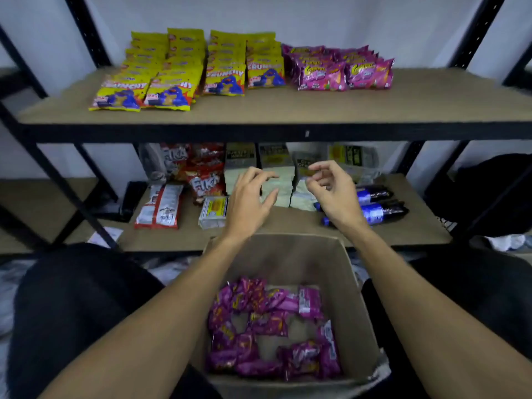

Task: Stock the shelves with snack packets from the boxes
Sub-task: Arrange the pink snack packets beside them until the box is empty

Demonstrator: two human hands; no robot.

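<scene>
A cardboard box (357, 298) stands between my knees, with several purple snack packets (267, 326) loose on its bottom. On the upper shelf (288, 110), rows of yellow packets (178, 70) stand at the left and purple packets (339, 69) at the right. My left hand (250, 200) and my right hand (331, 191) hover side by side above the box's far edge, in front of the lower shelf. Both hold nothing, and their fingers are loosely curled.
The lower shelf (403, 226) carries red snack bags (204, 174), a red-and-white pack (161, 205), pale boxed goods (273, 174) and dark bottles with blue labels (377, 205) lying at the right. Black shelf posts stand at both sides. A dark bag (495, 197) sits at the far right.
</scene>
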